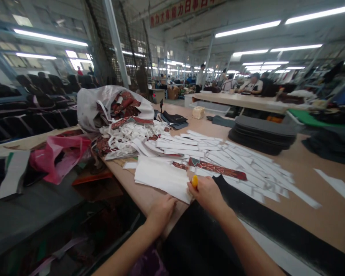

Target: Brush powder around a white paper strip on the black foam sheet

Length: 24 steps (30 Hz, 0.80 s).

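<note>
A wide white sheet (161,174) lies at the near edge of the table, its near corner between my two hands. My left hand (162,211) is closed at the sheet's lower edge, fingers curled, fingertips partly hidden. In my closed right hand (205,191) is a yellow-handled tool (194,181); its working end is too blurred to make out, over the sheet's right side. Just beyond lies a red patterned strip (218,168), on many white strips (235,153) spread over the table. Black material (247,207) lies under my right forearm.
A clear plastic bag (89,105) spills red scraps and white offcuts (126,136) at the back left. Dark stacked pieces (261,132) stand at the right, near a cream block (198,112). Pink plastic (60,153) hangs at the left. Other people sit at a far table.
</note>
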Each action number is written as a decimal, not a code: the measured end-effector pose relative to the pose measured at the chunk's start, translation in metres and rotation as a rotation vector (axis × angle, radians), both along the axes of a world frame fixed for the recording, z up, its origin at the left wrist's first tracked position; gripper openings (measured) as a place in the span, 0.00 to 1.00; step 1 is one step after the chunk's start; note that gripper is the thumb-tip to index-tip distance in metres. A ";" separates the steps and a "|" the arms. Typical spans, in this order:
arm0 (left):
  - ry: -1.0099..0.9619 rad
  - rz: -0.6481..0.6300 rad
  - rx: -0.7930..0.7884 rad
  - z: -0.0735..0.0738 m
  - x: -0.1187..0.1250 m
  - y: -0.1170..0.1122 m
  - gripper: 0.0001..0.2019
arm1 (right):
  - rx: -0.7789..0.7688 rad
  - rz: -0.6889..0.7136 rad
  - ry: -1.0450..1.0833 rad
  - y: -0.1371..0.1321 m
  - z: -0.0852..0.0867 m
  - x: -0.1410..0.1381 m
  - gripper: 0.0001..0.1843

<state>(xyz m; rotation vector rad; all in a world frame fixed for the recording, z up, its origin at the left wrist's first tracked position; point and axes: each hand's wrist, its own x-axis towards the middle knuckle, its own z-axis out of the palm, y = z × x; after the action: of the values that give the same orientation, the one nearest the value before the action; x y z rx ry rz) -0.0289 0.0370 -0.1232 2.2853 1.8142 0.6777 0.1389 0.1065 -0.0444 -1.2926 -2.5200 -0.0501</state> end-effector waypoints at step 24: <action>0.397 -0.254 0.242 -0.026 -0.004 0.045 0.10 | 0.154 0.055 0.502 -0.013 -0.048 0.023 0.16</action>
<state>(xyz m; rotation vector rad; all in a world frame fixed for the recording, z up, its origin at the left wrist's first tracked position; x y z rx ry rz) -0.0330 0.0825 -0.1497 2.9212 1.6067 0.4459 0.1617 0.0940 -0.0920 -1.0214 -2.0762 0.0814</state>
